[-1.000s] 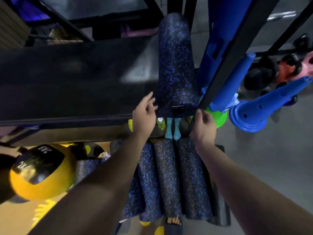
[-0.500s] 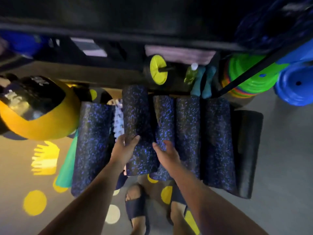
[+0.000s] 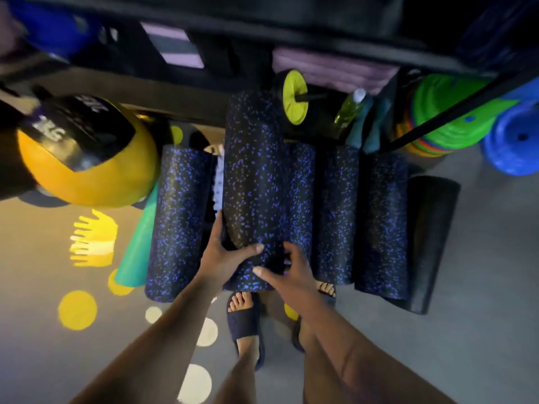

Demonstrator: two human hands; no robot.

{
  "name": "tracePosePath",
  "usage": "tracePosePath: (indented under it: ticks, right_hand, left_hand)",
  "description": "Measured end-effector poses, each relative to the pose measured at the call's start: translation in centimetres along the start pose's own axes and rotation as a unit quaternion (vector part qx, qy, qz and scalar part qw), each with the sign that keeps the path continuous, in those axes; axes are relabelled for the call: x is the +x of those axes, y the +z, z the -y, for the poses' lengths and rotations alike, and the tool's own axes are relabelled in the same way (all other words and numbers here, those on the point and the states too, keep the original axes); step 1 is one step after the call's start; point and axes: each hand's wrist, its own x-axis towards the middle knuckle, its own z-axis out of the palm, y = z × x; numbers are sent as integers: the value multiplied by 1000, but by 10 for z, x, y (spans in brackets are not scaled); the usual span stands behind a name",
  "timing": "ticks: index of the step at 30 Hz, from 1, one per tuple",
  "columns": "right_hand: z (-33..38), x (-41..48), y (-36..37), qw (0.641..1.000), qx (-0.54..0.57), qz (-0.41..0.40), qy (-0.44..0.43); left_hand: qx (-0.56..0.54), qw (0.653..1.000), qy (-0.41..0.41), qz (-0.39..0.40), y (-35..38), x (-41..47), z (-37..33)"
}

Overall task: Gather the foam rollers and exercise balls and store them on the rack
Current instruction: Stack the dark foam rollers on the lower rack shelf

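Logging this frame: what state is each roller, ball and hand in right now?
Middle speckled roller: gripped at its near end, overlapping its neighbours.
Left hand: grips that roller.
Right hand: grips that roller.
Left speckled roller: lying on the floor, untouched.
Plain black roller: lying on the floor, untouched.
Yellow ball: untouched.

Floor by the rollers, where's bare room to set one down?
Grey floor is bare right of the black roller, toward the blue cone base. Also left of the teal roll, by the yellow ball: only painted marks. Crowded: the speckled rollers packed side by side around the held roller, and discs and a bottle at the rack.
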Motion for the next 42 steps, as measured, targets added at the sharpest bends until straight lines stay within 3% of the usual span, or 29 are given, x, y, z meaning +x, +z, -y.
tracePosePath:
  ticks: [3,8,14,18,25,32,36,40,42]
  right_hand:
    - [53,-56,-27,998,26,-21,-53]
    - [118,-125,-51,980,-35,-47,-189]
    - [148,-157,-67,979,-43,-20,-200]
    - [167,-150,-92,964,-23,-69,-255]
    - [221,-98,-188,957,30,-111,-267]
    - [267,-50,-300,943,-47,-157,-288]
    - [288,-34,-345,919,-181,-162,-311]
    - [306,-3,-358,909,-222,-151,-319]
    - [309,8,-360,910,-248,-124,-308]
  left_hand:
    - [-33,998,51,-12,-18,-58,-59]
    - [-40,995,86,-41,-34,-144,-103]
    - [-81,987,112,-88,-35,-184,-128]
    - [-95,982,150,-70,-24,-175,-166]
    - [-66,962,263,-24,48,-111,-277]
    - [-83,964,251,-23,138,-40,-377]
    - [10,953,298,-43,176,-5,-420]
    - [80,934,333,-101,197,17,-447]
    - [176,915,351,-90,203,21,-446]
